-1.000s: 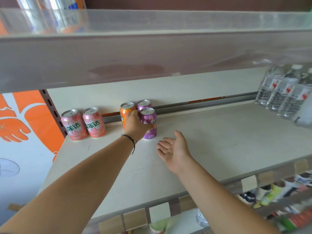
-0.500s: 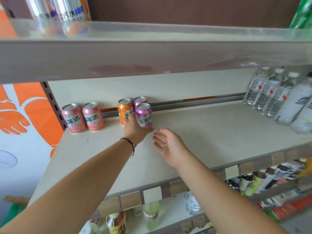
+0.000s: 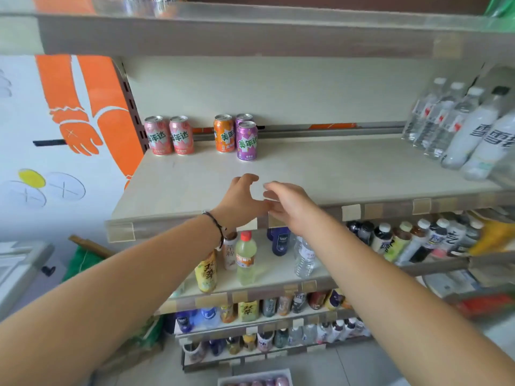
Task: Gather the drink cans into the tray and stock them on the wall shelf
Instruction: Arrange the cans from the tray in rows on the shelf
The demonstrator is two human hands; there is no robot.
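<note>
Several drink cans stand upright at the back left of the wall shelf (image 3: 348, 174): two pink cans (image 3: 168, 135), an orange can (image 3: 223, 133) and a purple can (image 3: 246, 141) with a second purple can (image 3: 243, 118) behind it. My left hand (image 3: 240, 201) hovers over the shelf's front part, fingers loosely curved and holding nothing. My right hand (image 3: 287, 202) is just beside it, fingers relaxed, also holding nothing. Both hands are well clear of the cans. At the bottom edge, the tray (image 3: 255, 379) shows a few can tops.
Water bottles (image 3: 443, 121) and white bottles (image 3: 479, 140) stand at the shelf's right end. An upper shelf (image 3: 250, 32) overhangs. Lower shelves hold many bottles (image 3: 245, 257). An orange-and-white wall panel (image 3: 69, 129) is at the left.
My left hand let go of the purple can and drew back toward the shelf's front. My right hand pulled back too. The view pulled away, showing the lower shelves and the tray.
</note>
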